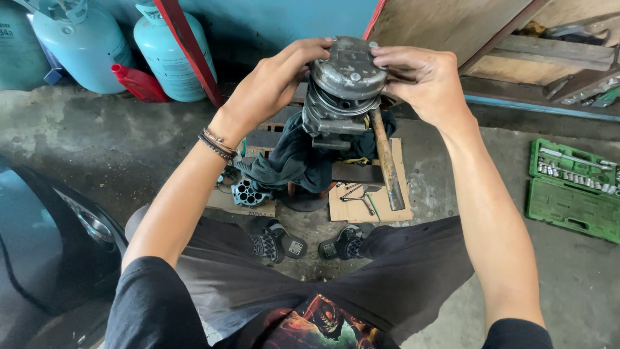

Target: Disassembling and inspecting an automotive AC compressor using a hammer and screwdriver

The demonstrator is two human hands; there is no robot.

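Observation:
I hold a grey round metal compressor body [345,87] up in front of me with both hands. My left hand [271,84] grips its left side, fingers curled over the top edge. My right hand [426,81] clasps the right side, fingertips on the top rim. A wooden hammer handle [387,165] hangs down below the right hand; whether that hand also holds it is unclear. A dark cloth [297,161] lies draped under the part.
Cardboard [352,207] on the concrete floor carries small tools and a round perforated metal piece [248,192]. An open green socket set case [571,187] lies at right. Two pale blue gas cylinders [171,52] stand at the back left. A dark car body [45,245] is at left.

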